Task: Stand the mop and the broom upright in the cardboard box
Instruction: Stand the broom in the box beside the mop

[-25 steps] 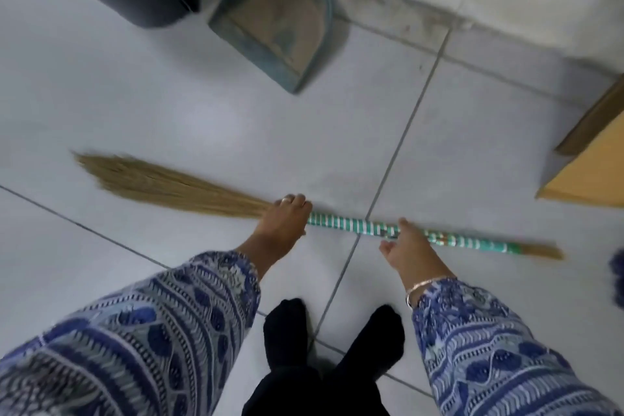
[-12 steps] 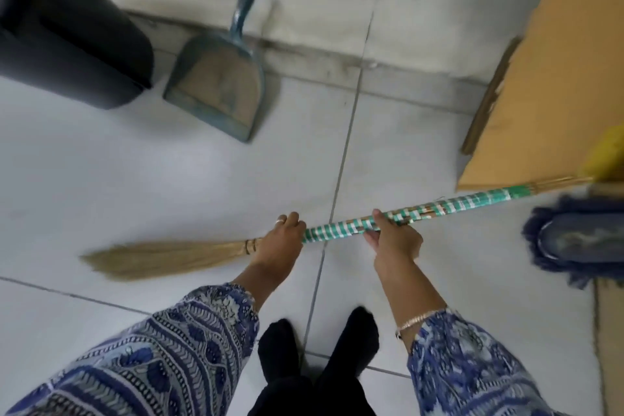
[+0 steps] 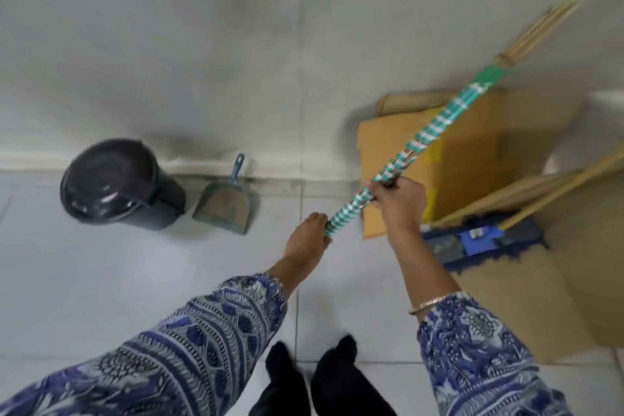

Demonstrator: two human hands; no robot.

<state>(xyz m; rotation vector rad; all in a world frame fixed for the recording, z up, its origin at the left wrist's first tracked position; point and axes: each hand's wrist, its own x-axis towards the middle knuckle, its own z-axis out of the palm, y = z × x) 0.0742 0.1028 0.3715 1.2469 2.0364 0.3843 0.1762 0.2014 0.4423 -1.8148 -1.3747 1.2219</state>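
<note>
Both grips, left hand (image 3: 309, 233) and right hand (image 3: 401, 197), hold the green-and-white wrapped broom (image 3: 429, 133) raised slantwise, so next its end beyond the right grip must go down into the brown cardboard box (image 3: 469, 159).

1. Setting: household utility corner, indoors.
2. Floor (image 3: 101, 280): pale glazed tiles, grey grout.
3. Wall (image 3: 202, 44): plain, scuffed, with skirting.
4. Fixtures: black lidded bin (image 3: 118, 184); teal dustpan (image 3: 228, 204) leaning at the wall; cardboard box (image 3: 466, 159); blue flat mop (image 3: 479, 240).
</note>
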